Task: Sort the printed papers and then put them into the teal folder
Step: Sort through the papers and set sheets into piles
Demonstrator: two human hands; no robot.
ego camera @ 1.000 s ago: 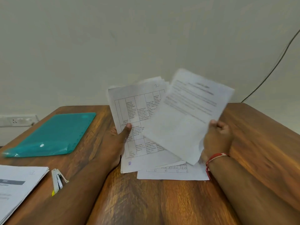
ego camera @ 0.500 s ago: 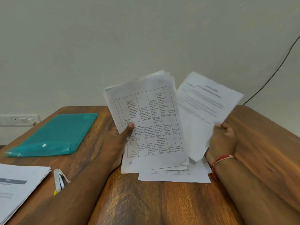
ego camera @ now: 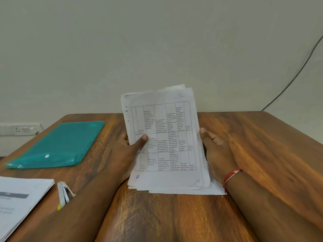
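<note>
I hold a stack of printed papers (ego camera: 164, 137) upright at the table's middle, its bottom edge resting on the wood. The front sheet shows a printed table and a handwritten 2 at its top. My left hand (ego camera: 129, 147) grips the stack's left side, thumb across the front sheet. My right hand (ego camera: 215, 145), with a red thread at the wrist, holds the right edge, fingers behind the sheets. One sheet (ego camera: 188, 190) lies flat under the stack's foot. The teal folder (ego camera: 59, 145) lies closed and flat to the left, apart from both hands.
A second pile of printed pages (ego camera: 19, 199) lies at the near left corner, with a small stapler (ego camera: 63, 193) beside it. The wooden table (ego camera: 271, 145) meets a pale wall. A wall socket (ego camera: 21, 129) sits at the left, and a dark cable (ego camera: 297, 70) runs down the wall at the right.
The loose sheet my right hand held out to the right has gone behind the stack. The stack now stands squared between both hands.
</note>
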